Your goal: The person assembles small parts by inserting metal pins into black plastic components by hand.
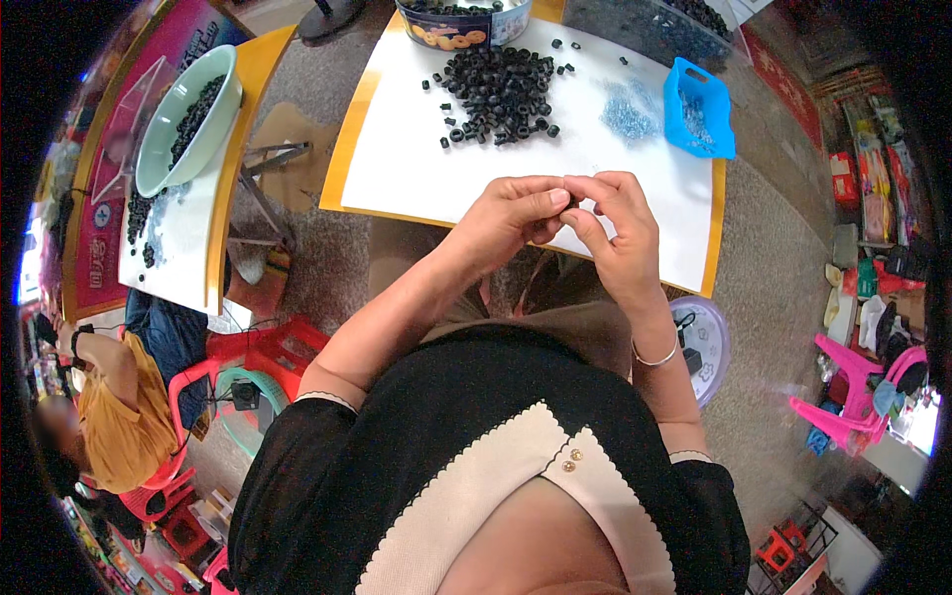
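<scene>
Above the front edge of the white-topped table [397, 159], my left hand [521, 210] and my right hand [617, 226] meet at their fingertips. Between them is a small black part [569, 204], mostly covered by the fingers, like the pieces in the pile. Both hands are closed around it. Farther back lies a heap of small black ring-shaped pieces [496, 89], some scattered loose around it. To its right sits a small spread of tiny clear bluish pieces [631, 111], and beside that a blue plastic basket [678, 127] holding more of them.
A round tub [466, 30] of black pieces stands at the table's back, beside a clear bin [650, 28]. At left, another table holds a pale green basin [149, 164] of black pieces. A person in a yellow top [124, 426] sits there. A lilac basin [706, 347] is low at right.
</scene>
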### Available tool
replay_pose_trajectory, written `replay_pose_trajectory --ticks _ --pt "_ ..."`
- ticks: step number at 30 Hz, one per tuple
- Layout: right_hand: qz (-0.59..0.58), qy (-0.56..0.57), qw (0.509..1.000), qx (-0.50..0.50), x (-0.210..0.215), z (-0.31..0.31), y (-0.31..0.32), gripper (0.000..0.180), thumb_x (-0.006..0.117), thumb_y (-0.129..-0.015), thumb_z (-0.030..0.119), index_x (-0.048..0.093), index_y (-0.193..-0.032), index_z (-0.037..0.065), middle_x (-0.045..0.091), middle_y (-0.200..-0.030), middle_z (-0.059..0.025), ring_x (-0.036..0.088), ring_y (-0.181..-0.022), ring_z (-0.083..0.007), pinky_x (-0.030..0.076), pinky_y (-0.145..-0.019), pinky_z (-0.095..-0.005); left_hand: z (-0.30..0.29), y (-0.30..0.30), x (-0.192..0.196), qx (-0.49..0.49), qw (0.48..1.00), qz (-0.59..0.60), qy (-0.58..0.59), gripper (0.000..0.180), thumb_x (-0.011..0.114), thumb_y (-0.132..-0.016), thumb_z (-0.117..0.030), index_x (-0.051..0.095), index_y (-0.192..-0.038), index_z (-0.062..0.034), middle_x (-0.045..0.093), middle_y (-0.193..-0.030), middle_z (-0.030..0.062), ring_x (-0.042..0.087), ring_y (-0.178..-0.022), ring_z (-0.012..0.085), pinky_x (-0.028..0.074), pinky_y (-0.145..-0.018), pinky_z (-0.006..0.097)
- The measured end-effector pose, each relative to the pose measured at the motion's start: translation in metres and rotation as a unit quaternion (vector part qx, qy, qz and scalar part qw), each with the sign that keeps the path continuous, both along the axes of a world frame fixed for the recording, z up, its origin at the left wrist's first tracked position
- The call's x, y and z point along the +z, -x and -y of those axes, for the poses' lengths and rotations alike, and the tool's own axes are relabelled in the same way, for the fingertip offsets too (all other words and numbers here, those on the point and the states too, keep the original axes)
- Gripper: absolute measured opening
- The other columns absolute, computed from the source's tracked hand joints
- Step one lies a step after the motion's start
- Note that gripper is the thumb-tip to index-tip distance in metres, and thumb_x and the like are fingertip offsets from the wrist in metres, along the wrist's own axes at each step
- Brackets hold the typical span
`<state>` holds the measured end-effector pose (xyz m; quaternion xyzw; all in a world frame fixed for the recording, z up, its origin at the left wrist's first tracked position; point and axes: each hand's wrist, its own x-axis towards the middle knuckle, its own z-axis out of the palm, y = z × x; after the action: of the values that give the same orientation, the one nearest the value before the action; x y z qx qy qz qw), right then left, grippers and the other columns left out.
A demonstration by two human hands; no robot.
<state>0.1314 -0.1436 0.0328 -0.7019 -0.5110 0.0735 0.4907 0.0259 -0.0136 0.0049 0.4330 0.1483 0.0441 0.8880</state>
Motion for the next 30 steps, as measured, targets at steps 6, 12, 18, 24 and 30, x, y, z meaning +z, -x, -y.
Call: replay_pose_trajectory --ticks 6,12,18,24,30 --pt "-0.007 0.029 1.000 0.004 -0.004 0.002 -0.001 0.026 0.062 -0.075 0.002 0.065 -0.100 0.005 0.050 -0.091 -0.0086 0.052 -0.087 -0.0216 0.045 -0.077 -0.0300 0.004 -0.001 0.000 0.009 0.999 -0.025 -0.034 0.021 0.055 -0.091 -0.017 0.063 -0.100 -0.0002 0.055 -0.070 -0.0009 0.045 -0.060 0.0066 0.036 -0.055 0.020" --pt "-0.022 0.001 1.000 -0.015 0.001 0.007 0.000 0.024 0.062 -0.074 -0.001 0.065 -0.097 0.005 0.050 -0.092 -0.0074 0.051 -0.087 -0.0215 0.044 -0.074 -0.0296 0.003 0.002 0.017 -0.037 0.998 -0.004 0.058 0.024 0.058 -0.090 -0.021 0.061 -0.102 0.0001 0.057 -0.078 0.0007 0.051 -0.067 0.0079 0.043 -0.062 0.021" --pt "0.054 -0.056 0.996 -0.037 0.011 0.009 0.011 0.019 0.064 -0.072 -0.003 0.064 -0.091 0.002 0.053 -0.088 -0.0068 0.050 -0.085 -0.0231 0.044 -0.073 -0.0316 -0.007 0.005 0.040 -0.121 0.987 -0.033 -0.099 0.027 0.057 -0.091 -0.027 0.063 -0.099 -0.0017 0.057 -0.075 0.0008 0.049 -0.063 0.0069 0.041 -0.057 0.021" --pt "-0.305 -0.150 0.936 0.090 0.019 0.007 0.013 0.033 0.052 -0.084 0.006 0.051 -0.116 0.000 0.044 -0.117 -0.0104 0.048 -0.104 -0.0181 0.039 -0.092 -0.0292 0.000 0.008 0.058 -0.067 0.979 0.018 -0.192 0.029 0.048 -0.096 -0.028 0.059 -0.101 -0.0014 0.048 -0.069 -0.0027 0.042 -0.059 0.0051 0.035 -0.053 0.018" --pt "-0.273 -0.176 0.946 0.002 0.008 -0.018 0.045 0.030 0.040 -0.095 0.024 0.047 -0.106 -0.003 0.049 -0.101 -0.0110 0.049 -0.090 -0.0175 0.040 -0.082 -0.0285 0.033 0.007 0.048 0.068 0.943 0.049 -0.323 0.026 0.044 -0.096 -0.022 0.054 -0.097 0.0017 0.055 -0.078 0.0058 0.051 -0.071 0.0111 0.043 -0.063 0.024"
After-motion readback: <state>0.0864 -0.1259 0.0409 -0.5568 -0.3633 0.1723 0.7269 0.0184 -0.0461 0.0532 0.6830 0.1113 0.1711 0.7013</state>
